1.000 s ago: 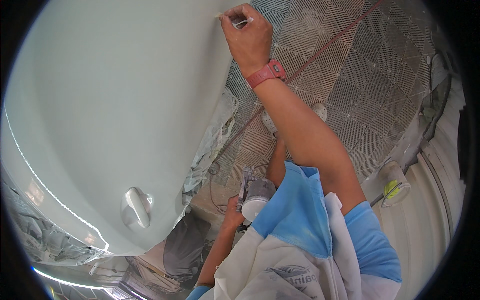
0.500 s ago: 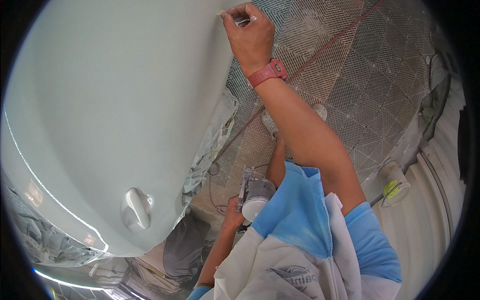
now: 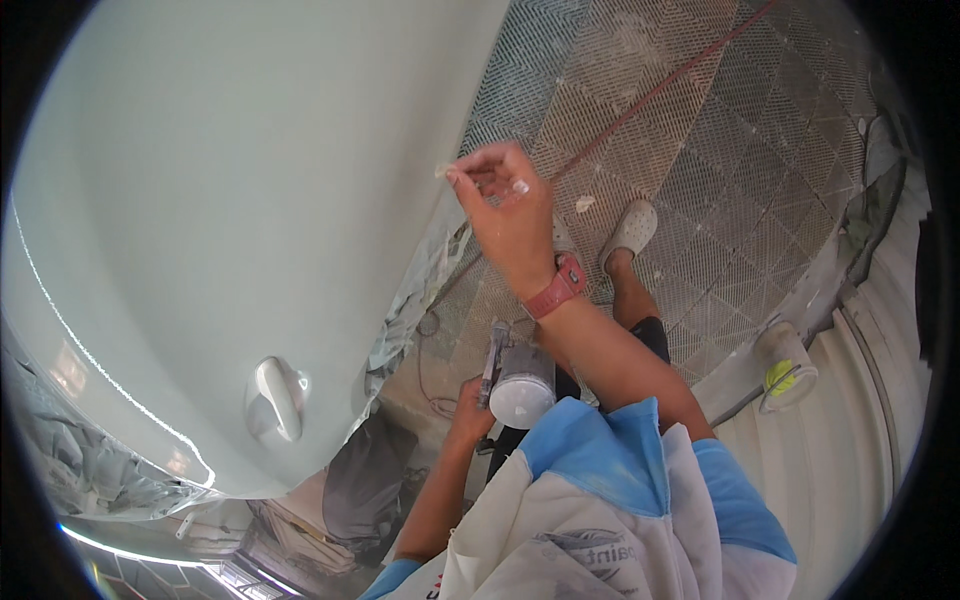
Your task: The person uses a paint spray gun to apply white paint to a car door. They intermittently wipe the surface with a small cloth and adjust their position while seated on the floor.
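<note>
My right hand, with a red watch on its wrist, is beside the edge of a pale, glossy car panel. Its thumb and forefinger pinch a small pale scrap, perhaps tape; a white bit shows against the curled fingers. Lower down, my left hand is wrapped round a spray gun, whose cup has a whitish lid. Its grip is partly hidden. A door handle stands out from the panel's lower part.
Crumpled masking film hangs along the panel's edge. A red hose crosses the grated floor near my pale clogs. On the right is a pail with something yellow. Dark cloth lies lower left.
My right hand has come back toward me along the panel edge, still pinching the scrap. The spray gun in my left hand has shifted slightly. My feet and legs show more now.
</note>
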